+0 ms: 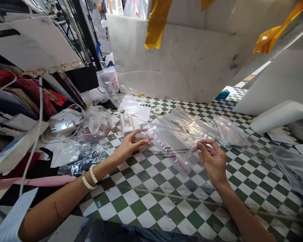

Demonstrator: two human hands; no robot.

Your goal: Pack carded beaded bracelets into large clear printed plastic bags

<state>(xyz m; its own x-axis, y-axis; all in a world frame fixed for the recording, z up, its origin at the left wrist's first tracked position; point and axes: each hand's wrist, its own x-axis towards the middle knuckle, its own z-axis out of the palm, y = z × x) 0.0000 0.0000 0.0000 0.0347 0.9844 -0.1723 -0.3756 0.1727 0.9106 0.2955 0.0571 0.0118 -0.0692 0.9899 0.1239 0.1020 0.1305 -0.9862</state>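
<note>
A clear zip bag (174,139) with printed warning text is stretched out low over the checkered table. My right hand (213,161) pinches its right edge between thumb and fingers. At the bag's left end is my left hand (131,144), its thumb and fingers round the bag's corner, with the exact grip hard to make out through the clear plastic. Several thin dark and gold pieces (180,126) show at the bag's far part; whether they lie inside or beneath it I cannot tell. Cream bead bracelets (89,177) circle my left wrist.
Behind the bag stand a white tape dispenser (126,123), a tape roll (157,110) and a white card (138,109). Another clear bag (228,131) lies to the right. Crumpled plastic (94,122) crowds the left. A pale upright panel (176,64) borders the far side.
</note>
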